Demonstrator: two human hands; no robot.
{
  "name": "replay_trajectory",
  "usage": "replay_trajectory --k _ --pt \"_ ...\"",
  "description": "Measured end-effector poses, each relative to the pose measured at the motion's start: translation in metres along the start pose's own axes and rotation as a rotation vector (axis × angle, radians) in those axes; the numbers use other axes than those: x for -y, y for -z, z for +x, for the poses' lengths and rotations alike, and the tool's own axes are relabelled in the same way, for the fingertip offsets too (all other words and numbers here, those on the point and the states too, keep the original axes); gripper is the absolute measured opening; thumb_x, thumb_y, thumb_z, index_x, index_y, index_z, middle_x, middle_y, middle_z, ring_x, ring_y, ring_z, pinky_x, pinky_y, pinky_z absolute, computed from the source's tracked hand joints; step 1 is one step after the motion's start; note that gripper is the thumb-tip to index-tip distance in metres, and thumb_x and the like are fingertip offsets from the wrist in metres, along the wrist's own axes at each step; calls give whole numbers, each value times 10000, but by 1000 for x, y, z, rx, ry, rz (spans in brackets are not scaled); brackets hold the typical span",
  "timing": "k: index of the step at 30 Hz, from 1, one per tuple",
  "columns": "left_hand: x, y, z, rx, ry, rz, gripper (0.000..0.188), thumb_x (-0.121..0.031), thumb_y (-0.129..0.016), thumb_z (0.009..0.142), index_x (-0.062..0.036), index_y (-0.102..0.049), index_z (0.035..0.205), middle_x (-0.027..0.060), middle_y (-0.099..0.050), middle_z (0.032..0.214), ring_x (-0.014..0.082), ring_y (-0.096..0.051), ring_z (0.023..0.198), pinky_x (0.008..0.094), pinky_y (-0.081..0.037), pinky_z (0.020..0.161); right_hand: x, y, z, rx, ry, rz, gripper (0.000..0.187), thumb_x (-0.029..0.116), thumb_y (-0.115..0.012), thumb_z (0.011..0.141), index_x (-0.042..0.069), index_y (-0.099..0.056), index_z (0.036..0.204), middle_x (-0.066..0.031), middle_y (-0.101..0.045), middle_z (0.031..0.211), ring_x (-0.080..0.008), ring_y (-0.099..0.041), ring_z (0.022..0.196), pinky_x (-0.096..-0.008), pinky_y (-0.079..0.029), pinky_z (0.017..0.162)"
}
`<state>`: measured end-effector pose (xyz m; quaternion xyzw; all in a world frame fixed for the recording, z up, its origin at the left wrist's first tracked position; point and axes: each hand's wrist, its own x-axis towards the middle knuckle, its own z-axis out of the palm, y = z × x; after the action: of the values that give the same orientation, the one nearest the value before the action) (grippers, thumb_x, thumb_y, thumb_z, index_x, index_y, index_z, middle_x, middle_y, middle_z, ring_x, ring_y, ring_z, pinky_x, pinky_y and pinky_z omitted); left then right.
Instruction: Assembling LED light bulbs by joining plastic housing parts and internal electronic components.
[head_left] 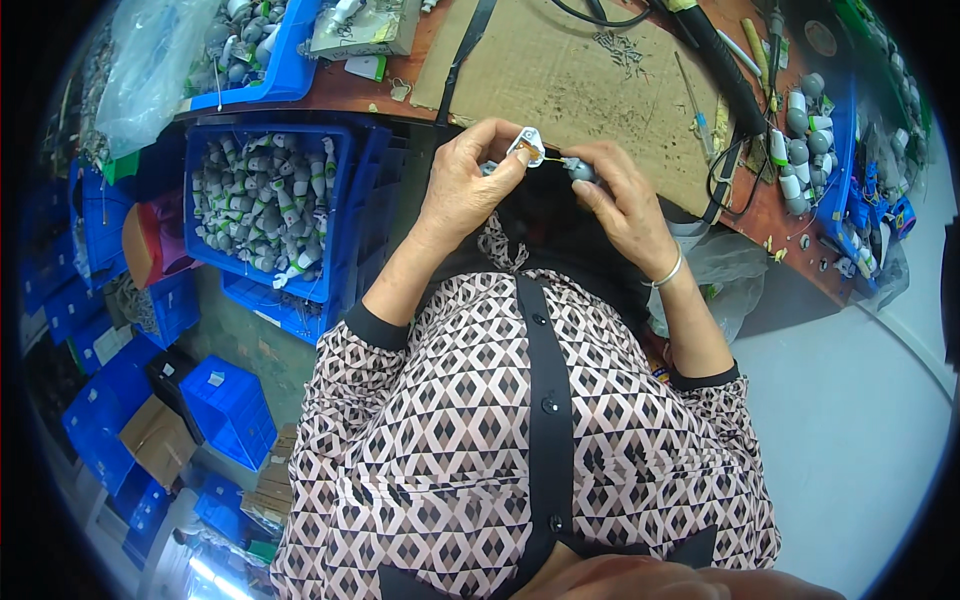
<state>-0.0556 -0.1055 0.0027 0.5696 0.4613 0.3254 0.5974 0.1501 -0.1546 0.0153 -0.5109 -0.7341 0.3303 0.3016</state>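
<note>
Red-brn bench [348,94] w/ cardboard sheet [540,85] & blue bin [292,62], small bits [622,50], prob. screws, on sheet.

Loose bits [622,52] lie on a cardboard sheet [540,60] on the bench [812,262]; parts [262,205] fill a crate [344,190] at the person's left; more parts [798,150] lie right of the sheet.

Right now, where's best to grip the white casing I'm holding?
Probably the white casing's outer edges, from the left with your left hand: its open face exposes inner parts, and a thin wire runs off its right side toward the grey rounded piece in your right hand.
</note>
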Motion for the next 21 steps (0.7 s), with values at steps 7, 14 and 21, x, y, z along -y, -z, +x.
replay_trajectory --k 7,14,21 --pt "1 -7 1 11 71 -214 198 -167 -627 861 1 -620 965 24 -648 820 67 -586 711 213 -483 640 13 -9 -1 31 -309 206 288 131 -554 909 43 -527 1183 -100 -626 891 -163 -600 651 -271 -480 591" --pt "-5 -4 2 101 154 -294 208 -158 -623 861 11 -613 981 36 -647 835 70 -594 724 210 -492 638 3 -18 -4 -316 73 -112 325 106 -617 862 30 -519 1162 -133 -631 884 -202 -615 711 -281 -470 620" --pt "-1 -5 -3 128 18 14 194 -135 -627 816 2 -633 953 45 -648 783 81 -587 673 236 -474 621 -1 11 13 117 -109 163 300 211 -605 889 26 -519 1110 -75 -601 811 -151 -588 694 -267 -465 624"
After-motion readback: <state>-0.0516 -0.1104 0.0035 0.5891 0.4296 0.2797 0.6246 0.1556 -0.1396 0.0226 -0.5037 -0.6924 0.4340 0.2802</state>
